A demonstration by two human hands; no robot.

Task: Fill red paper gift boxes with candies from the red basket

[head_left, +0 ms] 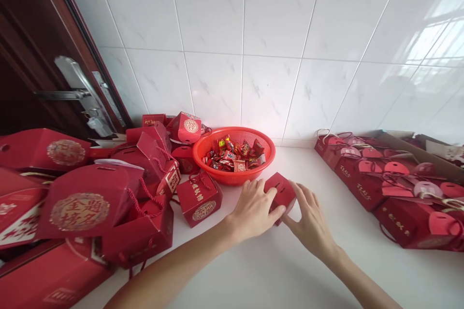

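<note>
A small red gift box (282, 190) sits on the white surface between my two hands. My left hand (255, 207) grips its left side, with the fingers bent over the top and the thumb on the near face. On the opposite side, my right hand (308, 215) holds the box between thumb and fingers. Dark slots show in its top panels; its lower part is partly hidden by my hands. Just behind it stands a red plastic basket (266, 158) with wrapped candies (235, 154) inside. Left of my left hand lies another red box (200, 198) with gold print and a cord.
A heap of red boxes (87, 207) with cord handles fills the left side. Rows of filled red boxes (362, 178) stand at the right, beside a brown carton (409, 142). Behind are a tiled wall (213, 19) and a dark door (32, 43) with a metal handle.
</note>
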